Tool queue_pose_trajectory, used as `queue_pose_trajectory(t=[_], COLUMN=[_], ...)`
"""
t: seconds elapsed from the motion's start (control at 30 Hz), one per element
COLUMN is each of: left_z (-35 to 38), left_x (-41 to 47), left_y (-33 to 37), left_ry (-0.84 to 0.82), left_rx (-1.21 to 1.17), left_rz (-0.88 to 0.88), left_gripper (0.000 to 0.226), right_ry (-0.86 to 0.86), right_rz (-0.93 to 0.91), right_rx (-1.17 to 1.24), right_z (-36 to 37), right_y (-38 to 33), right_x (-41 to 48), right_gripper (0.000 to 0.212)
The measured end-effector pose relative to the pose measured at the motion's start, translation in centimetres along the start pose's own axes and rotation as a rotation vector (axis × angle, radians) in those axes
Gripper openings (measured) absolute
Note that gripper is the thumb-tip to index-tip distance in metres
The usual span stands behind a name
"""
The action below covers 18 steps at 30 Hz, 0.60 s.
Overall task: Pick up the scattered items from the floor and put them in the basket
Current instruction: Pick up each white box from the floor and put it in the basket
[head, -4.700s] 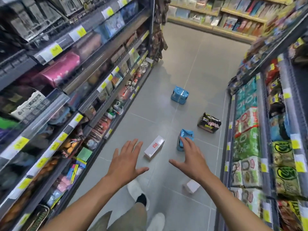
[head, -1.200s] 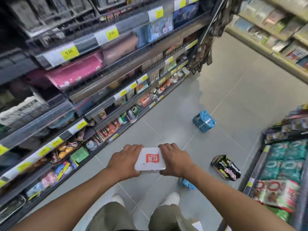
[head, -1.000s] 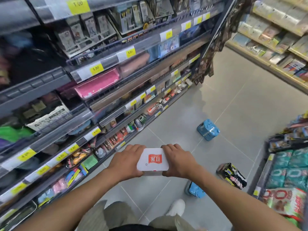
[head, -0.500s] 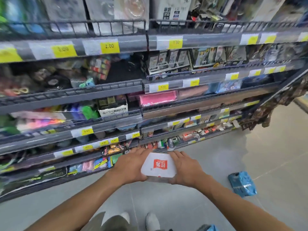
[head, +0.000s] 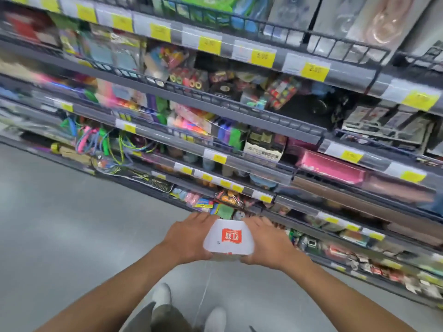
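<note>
A white box [head: 227, 239] with a red label on top is held in front of me at waist height, above the grey floor. My left hand [head: 188, 237] grips its left side and my right hand [head: 265, 244] grips its right side, fingers curled round the far edge. No basket is in view. The other scattered items are out of view.
A tall rack of shelves [head: 239, 144] packed with toys and stationery, with yellow price tags, fills the view ahead and to the right. Grey floor [head: 60, 224] stretches to the left. My two white shoes [head: 161, 295] stand below the box.
With the box still gripped in both hands, my view has swung further left along the shelves. The blue packs and the black pack on the floor have left the frame.
</note>
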<state>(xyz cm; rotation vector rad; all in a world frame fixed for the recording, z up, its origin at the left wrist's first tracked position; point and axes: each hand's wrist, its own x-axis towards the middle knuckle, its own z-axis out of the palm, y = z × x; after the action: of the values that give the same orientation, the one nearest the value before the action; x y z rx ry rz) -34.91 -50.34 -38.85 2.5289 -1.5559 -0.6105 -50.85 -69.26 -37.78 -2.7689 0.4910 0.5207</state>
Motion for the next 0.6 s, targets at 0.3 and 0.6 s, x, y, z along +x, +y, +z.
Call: queue_pose_trajectory(t=[0.3, 0.6], left_z=[0.2, -0.2], left_x=[-11.4, -25.3], left_y=[-10.3, -23.1], left_ry=[0.133, 0.209], left_rx=[-0.13, -0.207], left_rz=[-0.346, -0.572], left_gripper=[0.091, 0.087], right_ry=[-0.097, -0.16], right_rz=[-0.317, -0.549], right_rx=[-0.111, -0.201], right_z=[0.1, 2.5], right_y=[-13.8, -33.5], right_x=[8.0, 13.7], right_gripper=[0.091, 0.079])
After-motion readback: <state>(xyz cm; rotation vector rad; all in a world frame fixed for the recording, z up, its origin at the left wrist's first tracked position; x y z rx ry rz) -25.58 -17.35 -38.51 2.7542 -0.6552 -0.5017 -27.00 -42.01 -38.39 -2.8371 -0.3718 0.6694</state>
